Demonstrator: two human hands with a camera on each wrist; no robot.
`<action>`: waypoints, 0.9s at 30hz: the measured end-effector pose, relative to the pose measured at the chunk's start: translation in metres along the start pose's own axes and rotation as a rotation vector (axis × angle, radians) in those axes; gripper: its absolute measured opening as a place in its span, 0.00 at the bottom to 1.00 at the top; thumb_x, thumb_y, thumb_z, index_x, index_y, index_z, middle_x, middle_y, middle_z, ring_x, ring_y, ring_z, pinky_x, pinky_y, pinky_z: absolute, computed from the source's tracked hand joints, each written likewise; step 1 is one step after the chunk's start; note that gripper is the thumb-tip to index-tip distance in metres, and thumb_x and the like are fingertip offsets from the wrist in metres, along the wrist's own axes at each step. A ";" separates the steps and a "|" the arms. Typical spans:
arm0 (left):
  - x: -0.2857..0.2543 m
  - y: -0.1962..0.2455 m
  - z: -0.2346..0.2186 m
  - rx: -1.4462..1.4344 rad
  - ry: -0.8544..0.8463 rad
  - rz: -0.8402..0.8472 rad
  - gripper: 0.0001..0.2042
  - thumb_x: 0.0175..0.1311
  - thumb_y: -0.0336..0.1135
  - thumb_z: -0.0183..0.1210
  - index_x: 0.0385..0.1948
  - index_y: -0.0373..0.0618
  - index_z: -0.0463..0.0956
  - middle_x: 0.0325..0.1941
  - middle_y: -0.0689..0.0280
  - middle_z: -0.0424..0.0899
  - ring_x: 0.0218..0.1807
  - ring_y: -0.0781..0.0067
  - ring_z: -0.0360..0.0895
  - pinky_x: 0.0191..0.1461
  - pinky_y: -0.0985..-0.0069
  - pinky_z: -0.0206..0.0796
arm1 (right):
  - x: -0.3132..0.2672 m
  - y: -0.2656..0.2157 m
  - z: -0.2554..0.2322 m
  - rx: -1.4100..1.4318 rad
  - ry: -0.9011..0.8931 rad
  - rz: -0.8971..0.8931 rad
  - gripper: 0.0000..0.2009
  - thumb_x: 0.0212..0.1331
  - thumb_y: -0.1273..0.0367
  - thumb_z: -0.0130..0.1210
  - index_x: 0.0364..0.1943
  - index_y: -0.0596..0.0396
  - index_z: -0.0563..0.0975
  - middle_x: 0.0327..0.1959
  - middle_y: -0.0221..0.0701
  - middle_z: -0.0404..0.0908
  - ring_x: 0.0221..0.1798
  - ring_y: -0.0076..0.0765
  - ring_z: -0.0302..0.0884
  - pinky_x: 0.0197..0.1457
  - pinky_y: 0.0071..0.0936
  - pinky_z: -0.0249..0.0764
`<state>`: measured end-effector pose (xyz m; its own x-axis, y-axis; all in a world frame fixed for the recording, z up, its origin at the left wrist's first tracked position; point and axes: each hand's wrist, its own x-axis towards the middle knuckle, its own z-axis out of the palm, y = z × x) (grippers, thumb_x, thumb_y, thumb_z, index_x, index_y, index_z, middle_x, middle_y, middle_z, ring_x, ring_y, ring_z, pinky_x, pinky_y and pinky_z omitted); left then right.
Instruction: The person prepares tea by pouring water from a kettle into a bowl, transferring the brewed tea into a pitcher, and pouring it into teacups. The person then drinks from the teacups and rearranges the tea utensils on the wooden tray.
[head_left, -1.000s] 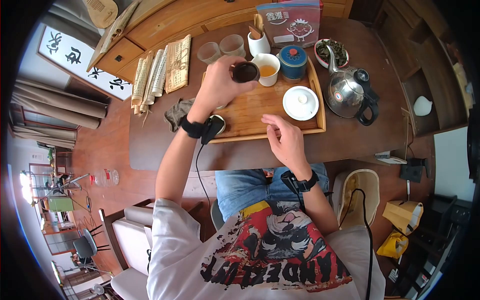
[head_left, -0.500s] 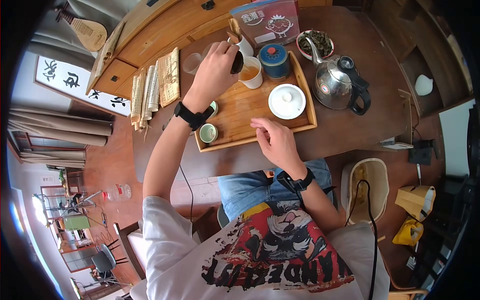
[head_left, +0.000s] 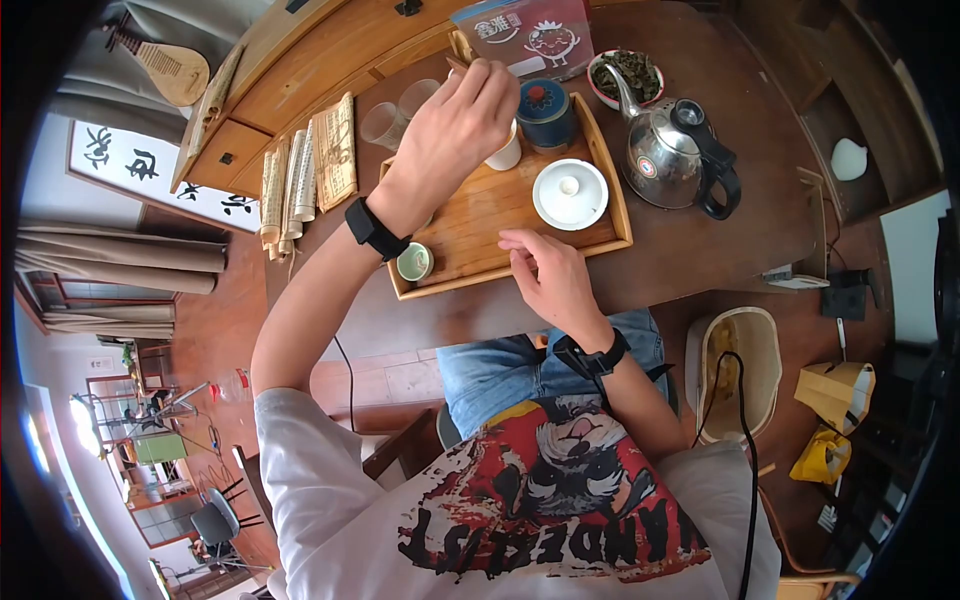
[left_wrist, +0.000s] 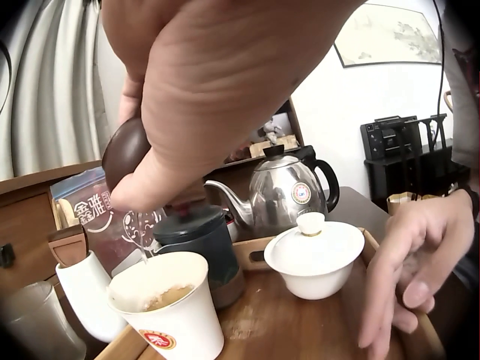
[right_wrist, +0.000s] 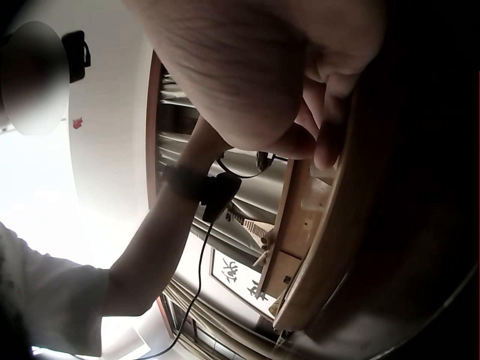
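Note:
My left hand (head_left: 455,130) grips a small dark brown cup (left_wrist: 126,154) above a white cup (left_wrist: 180,319) with a red emblem. Amber tea (left_wrist: 169,298) lies in the white cup, and a thin streak of liquid shows over its rim. From the head view the brown cup is hidden behind the hand. My right hand (head_left: 552,278) hovers at the near edge of the wooden tray (head_left: 470,245), fingers loosely bent and holding nothing. A white lidded gaiwan (head_left: 570,195) stands beyond it on the tray, and a pale green cup (head_left: 415,262) sits at the left corner.
A blue canister (head_left: 547,118) stands behind the gaiwan. Right of the tray are a steel kettle (head_left: 665,155) and a bowl of tea leaves (head_left: 626,78). Glass cups (head_left: 383,125) and bamboo scrolls (head_left: 300,185) are at the left; a printed bag (head_left: 525,38) stands at the back.
My left hand has moved right and turned over with the brown cup, from beside the white cup to over it. My right hand has stayed near the tray's edge.

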<state>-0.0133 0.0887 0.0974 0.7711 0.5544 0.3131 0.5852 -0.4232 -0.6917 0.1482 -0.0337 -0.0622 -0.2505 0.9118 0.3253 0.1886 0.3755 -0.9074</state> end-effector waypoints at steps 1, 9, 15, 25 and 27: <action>-0.001 0.002 0.002 0.000 -0.004 -0.002 0.25 0.57 0.25 0.65 0.61 0.36 0.78 0.60 0.61 0.81 0.64 0.64 0.79 0.66 0.71 0.78 | 0.000 0.000 0.000 -0.006 0.001 0.000 0.15 0.69 0.77 0.61 0.58 0.56 0.83 0.43 0.39 0.93 0.41 0.50 0.91 0.45 0.44 0.87; -0.011 0.017 0.023 0.001 0.009 0.075 0.22 0.60 0.28 0.64 0.58 0.36 0.80 0.58 0.64 0.81 0.64 0.68 0.80 0.66 0.73 0.77 | 0.000 -0.003 -0.001 -0.005 -0.007 0.004 0.15 0.69 0.78 0.61 0.58 0.57 0.83 0.43 0.40 0.93 0.41 0.50 0.91 0.45 0.43 0.87; -0.021 0.018 0.037 -0.296 -0.050 -0.086 0.21 0.61 0.25 0.63 0.58 0.36 0.79 0.53 0.63 0.82 0.59 0.63 0.81 0.65 0.69 0.78 | 0.001 -0.002 -0.001 0.005 -0.015 0.012 0.15 0.69 0.78 0.61 0.58 0.58 0.83 0.45 0.39 0.94 0.41 0.48 0.92 0.46 0.41 0.87; -0.028 0.017 0.049 -0.560 0.026 -0.289 0.25 0.56 0.24 0.71 0.59 0.37 0.80 0.55 0.58 0.84 0.58 0.56 0.82 0.61 0.62 0.79 | 0.003 -0.007 -0.003 -0.024 -0.047 0.036 0.13 0.75 0.78 0.58 0.60 0.61 0.84 0.50 0.43 0.95 0.47 0.45 0.96 0.49 0.34 0.91; -0.035 0.015 0.045 -0.794 -0.010 -0.494 0.27 0.56 0.29 0.77 0.59 0.38 0.81 0.54 0.56 0.87 0.56 0.51 0.85 0.60 0.61 0.81 | 0.003 -0.007 -0.003 -0.029 -0.046 0.031 0.13 0.76 0.77 0.58 0.60 0.61 0.84 0.50 0.43 0.95 0.47 0.45 0.96 0.49 0.34 0.91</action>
<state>-0.0425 0.0952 0.0468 0.3894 0.8065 0.4448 0.8487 -0.5018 0.1669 0.1488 -0.0334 -0.0542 -0.2876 0.9145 0.2844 0.2240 0.3529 -0.9085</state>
